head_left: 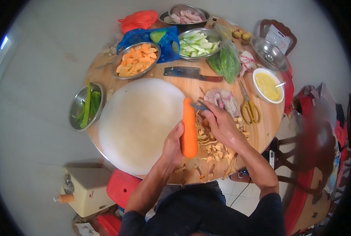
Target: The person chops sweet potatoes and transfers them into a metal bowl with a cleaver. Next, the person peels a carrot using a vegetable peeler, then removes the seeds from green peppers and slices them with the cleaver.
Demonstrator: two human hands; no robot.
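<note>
My left hand (173,141) grips a large orange carrot (189,129) from its left side, the narrow end pointing away from me. A dark peeler (199,105) is held in my right hand (221,124), its head close beside the carrot's narrow end; whether the blade touches cannot be told. The carrot is held over the right edge of a round white cutting board (137,126). Brown and yellowish peelings (215,147) lie under and around my right hand on the wooden table. A crumpled pink-and-white cloth (222,100) lies just beyond that hand, partly covered by it.
Beyond the board lie a cleaver (182,72) and bowls of orange chunks (138,60) and pale green slices (199,44). Gold-handled scissors (250,107) and a bowl of yellow liquid (268,87) are at right. A bowl of green peppers (86,106) stands left.
</note>
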